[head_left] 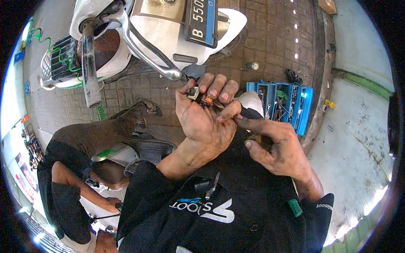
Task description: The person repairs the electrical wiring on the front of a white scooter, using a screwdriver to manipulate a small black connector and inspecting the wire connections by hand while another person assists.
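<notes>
My left hand is turned palm up, its fingers curled over a small connector-like piece with pale and orange plastic parts. Dark wire seems to show around that piece, though the fingers hide most of it. Just to the right, my right hand has its index fingertip against the little-finger side of the left palm. Its thumb and fingers are bent round something small and dark that I cannot make out. Both hands are smudged with grime. Beyond them stands a white scooter with a chrome rail.
A blue toolbox with tools stands open on the brick floor, right of the hands. A small can and a yellow bottle lie farther off. Another person works at the left beside a second scooter.
</notes>
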Available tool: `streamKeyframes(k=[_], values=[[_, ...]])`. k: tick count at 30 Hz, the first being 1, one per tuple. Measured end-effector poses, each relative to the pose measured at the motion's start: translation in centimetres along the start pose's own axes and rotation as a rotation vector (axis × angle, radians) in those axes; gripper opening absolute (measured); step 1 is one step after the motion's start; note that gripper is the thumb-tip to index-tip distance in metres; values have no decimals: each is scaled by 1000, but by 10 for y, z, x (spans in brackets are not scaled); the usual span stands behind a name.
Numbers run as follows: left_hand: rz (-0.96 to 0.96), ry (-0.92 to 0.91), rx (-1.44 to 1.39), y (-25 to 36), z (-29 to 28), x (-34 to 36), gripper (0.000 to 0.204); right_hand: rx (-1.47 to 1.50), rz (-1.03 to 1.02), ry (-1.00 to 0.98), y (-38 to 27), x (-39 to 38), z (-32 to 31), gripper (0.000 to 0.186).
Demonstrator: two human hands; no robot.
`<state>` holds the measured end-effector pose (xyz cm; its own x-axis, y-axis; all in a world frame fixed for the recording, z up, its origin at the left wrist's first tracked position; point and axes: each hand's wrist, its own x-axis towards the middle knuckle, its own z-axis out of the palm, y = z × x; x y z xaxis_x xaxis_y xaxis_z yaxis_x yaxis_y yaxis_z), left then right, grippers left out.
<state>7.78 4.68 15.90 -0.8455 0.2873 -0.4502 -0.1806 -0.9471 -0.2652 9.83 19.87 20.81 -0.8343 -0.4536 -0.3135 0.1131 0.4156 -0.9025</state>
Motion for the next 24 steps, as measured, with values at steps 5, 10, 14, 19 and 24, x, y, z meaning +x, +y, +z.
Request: streamKeyframes(k=[5, 10, 14, 19, 24], values=[[-25, 37, -41, -1, 3, 1, 26, -66, 60, -18, -4, -4, -2, 36], [-55, 48, -36, 0, 8, -1, 27, -363, 74, -29, -22, -7, -3, 42], [-68, 21, -44, 1, 7, -1, 27, -500, -20, 19, -23, -10, -3, 48], [-56, -15, -55, -2, 3, 0, 27, -652, -21, -84, -26, -13, -7, 55], [-41, 11, -98, -3, 4, -1, 26, -704, -120, -82, -23, -9, -6, 52]])
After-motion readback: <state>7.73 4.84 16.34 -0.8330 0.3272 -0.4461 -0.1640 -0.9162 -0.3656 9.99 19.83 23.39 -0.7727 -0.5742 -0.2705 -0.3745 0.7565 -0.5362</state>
